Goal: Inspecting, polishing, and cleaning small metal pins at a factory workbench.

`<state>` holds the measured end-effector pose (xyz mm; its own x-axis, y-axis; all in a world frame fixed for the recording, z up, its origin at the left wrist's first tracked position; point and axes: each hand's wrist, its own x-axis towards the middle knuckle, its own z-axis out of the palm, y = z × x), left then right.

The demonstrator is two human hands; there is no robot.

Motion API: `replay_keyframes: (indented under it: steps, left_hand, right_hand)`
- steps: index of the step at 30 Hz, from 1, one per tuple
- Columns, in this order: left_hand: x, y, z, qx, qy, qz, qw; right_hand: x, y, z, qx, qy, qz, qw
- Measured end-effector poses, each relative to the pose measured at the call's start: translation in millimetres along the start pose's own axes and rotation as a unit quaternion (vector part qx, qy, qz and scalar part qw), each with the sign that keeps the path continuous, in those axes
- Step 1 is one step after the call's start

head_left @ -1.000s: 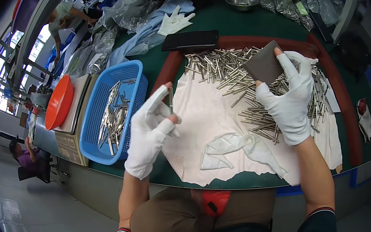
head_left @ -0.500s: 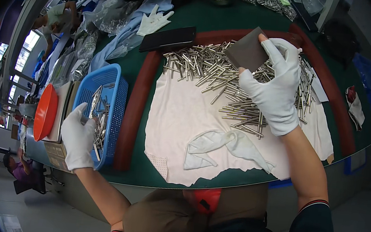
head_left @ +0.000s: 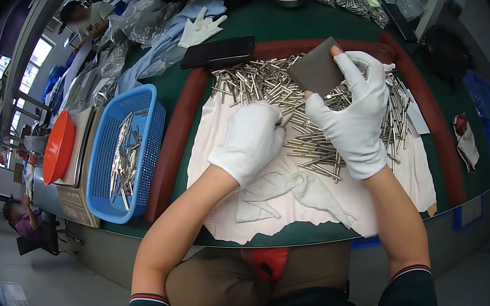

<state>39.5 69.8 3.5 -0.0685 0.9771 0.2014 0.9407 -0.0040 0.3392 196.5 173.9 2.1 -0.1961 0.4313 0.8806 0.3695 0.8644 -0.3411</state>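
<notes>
Your right hand (head_left: 355, 127) pinches a flat grey abrasive square (head_left: 318, 71); your left hand (head_left: 251, 139) (grip closed, contents hidden) rests at the shiny metal pins (head_left: 265, 85), at 7 o'clock.

The left hand (head_left: 250, 141) has moved from the blue basket (head_left: 109, 154) back to the white cloth (head_left: 312, 207) and now rests at the edge of the metal pins (head_left: 265, 85), just beside the right hand (head_left: 353, 120). The right hand has shifted slightly with its grey pad (head_left: 316, 73).
</notes>
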Motion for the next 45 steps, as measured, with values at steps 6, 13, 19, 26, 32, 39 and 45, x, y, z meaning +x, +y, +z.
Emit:
replay_keyframes:
  steps: [6,13,19,26,32,39,45]
  left_hand:
    - [14.5,-5.4,12.2,0.019,-0.062,-0.035,0.997]
    - [1.6,-11.0,-17.5,0.014,-0.017,-0.004,1.000]
    - [-32.4,-39.2,-32.4,-0.593,-0.103,-0.205,0.772]
    - [-50.9,-46.5,-16.4,-0.742,-0.069,-0.207,0.634]
    - [-55.0,-53.6,-9.9,-0.792,-0.044,-0.196,0.577]
    - [-60.3,-47.1,-11.3,-0.787,-0.057,-0.178,0.589]
    - [-63.4,-42.7,-18.0,-0.748,-0.051,-0.197,0.631]
  right_hand:
    - [1.8,-0.9,-0.4,-0.002,0.004,-0.010,1.000]
    - [1.0,-0.1,-0.4,0.018,0.014,-0.002,1.000]
    - [0.8,-5.8,-1.1,0.022,0.000,-0.004,1.000]
    - [-6.2,-16.2,-1.0,0.009,-0.061,-0.021,0.998]
    - [-11.4,-23.2,4.8,0.026,-0.097,-0.022,0.995]
    - [-18.6,-33.8,5.1,0.034,-0.144,-0.023,0.989]
    - [-22.3,-37.8,5.6,0.055,-0.193,-0.026,0.979]
